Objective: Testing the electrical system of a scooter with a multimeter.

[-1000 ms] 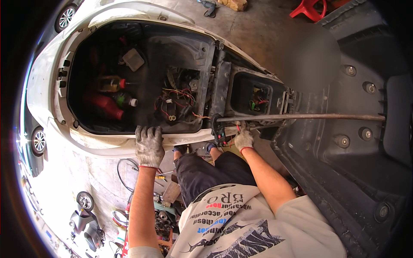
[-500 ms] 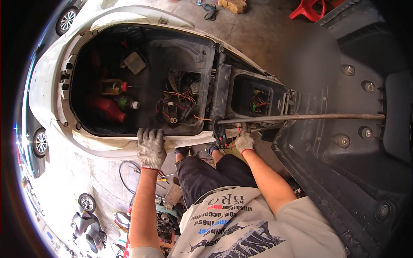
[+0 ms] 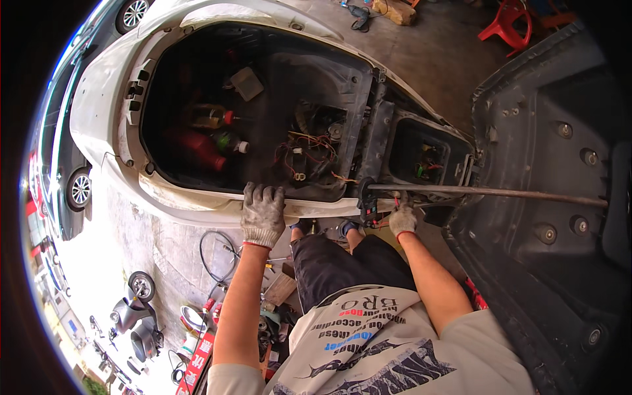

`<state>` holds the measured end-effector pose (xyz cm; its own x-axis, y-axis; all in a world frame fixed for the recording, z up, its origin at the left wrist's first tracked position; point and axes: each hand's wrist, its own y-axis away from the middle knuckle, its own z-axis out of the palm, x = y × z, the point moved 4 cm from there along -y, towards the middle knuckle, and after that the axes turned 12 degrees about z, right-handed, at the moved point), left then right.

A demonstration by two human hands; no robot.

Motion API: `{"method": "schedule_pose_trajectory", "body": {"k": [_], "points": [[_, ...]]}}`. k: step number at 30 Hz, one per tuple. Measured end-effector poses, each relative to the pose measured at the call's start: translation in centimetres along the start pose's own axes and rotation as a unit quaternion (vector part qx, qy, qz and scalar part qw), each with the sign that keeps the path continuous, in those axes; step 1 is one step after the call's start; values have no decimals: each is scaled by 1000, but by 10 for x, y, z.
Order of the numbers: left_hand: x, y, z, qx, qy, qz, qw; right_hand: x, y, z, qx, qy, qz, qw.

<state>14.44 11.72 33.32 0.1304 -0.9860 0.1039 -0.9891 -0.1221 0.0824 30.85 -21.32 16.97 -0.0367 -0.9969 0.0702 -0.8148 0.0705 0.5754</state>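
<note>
A white scooter body point(image 3: 191, 209) lies across the view, its dark storage compartment point(image 3: 283, 62) exposed. My left hand point(image 3: 263, 214), in a dirty grey-white knit glove, hooks its fingers over the near rim. My right hand point(image 3: 403, 220), gloved alike, is at the scooter's near side, below the metal rod point(image 3: 487, 191). Its fingers are curled around something small; a bit of red shows there. Just left of it sits a black clamp-like piece point(image 3: 367, 204) with red marks, at the rod's end. Loose coloured wires point(image 3: 309, 141) show in an opening in the compartment floor.
The large black underside of a panel point(image 3: 526, 257) stands at right, touched by the rod. Bottles point(image 3: 227, 143) and a pale box point(image 3: 247, 83) lie in the compartment. A red chair point(image 3: 510, 29), a drill point(image 3: 359, 18), cars point(image 3: 79, 189) and another scooter point(image 3: 135, 322) stand around.
The view has shifted, so the scooter and both hands sit further right in the picture. My left hand stays on the rim and my right hand stays beside the black piece.
</note>
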Motion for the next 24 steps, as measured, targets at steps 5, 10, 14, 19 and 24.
{"method": "schedule_pose_trajectory", "body": {"k": [5,10,14,19,24], "points": [[-1,0,0,-2,-1,-5,1000,0,-1,0,-11,-36,-1,999],[-1,0,0,-4,11,-6,1000,-3,2,-7,-11,-47,-4,999],[-2,2,1,-6,6,-5,1000,-6,5,-11,-35,-47,9,998],[-1,-1,0,-9,2,-1,1000,2,-1,-2,5,-58,-18,998],[-1,-1,0,-4,-3,2,1000,4,-4,3,29,-58,-17,998]]}}
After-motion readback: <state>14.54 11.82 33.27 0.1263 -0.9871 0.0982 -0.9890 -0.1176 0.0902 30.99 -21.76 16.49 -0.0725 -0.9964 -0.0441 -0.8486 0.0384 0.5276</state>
